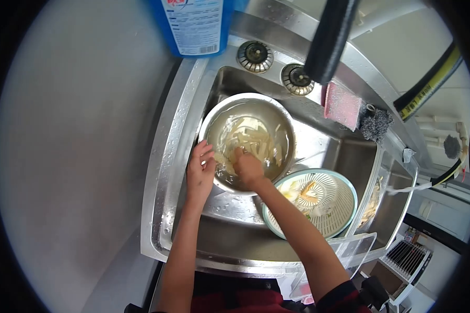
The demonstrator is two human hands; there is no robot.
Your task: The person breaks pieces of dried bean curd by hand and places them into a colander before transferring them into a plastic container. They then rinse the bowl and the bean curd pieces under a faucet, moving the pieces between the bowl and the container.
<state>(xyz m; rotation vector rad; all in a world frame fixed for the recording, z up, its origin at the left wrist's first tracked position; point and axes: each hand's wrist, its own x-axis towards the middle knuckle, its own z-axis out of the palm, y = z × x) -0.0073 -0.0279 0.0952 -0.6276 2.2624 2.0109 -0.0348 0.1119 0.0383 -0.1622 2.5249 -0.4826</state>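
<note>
A round metal bowl (289, 117) of water stands in the steel sink. Pale, thin-cut strips (257, 138), perhaps a sliced vegetable, lie in the water. My left hand (198, 169) is at the bowl's left rim, fingers apart and holding nothing. Reaching into the bowl, my right hand (249, 168) has its fingers curled down among the strips; the fingertips are hidden, so what they grip cannot be made out. Right of the bowl, partly behind my right forearm, sits a pale green-rimmed strainer basket (342, 206) with a few yellowish scraps inside.
Two drain strainers (255, 56) sit on the sink's back ledge beside a blue bottle (197, 31). A dark faucet pipe (331, 39) hangs overhead. A pink sponge (342, 106) and a steel scourer (376, 125) rest at the back right. A clear plastic panel (357, 248) leans near the front edge.
</note>
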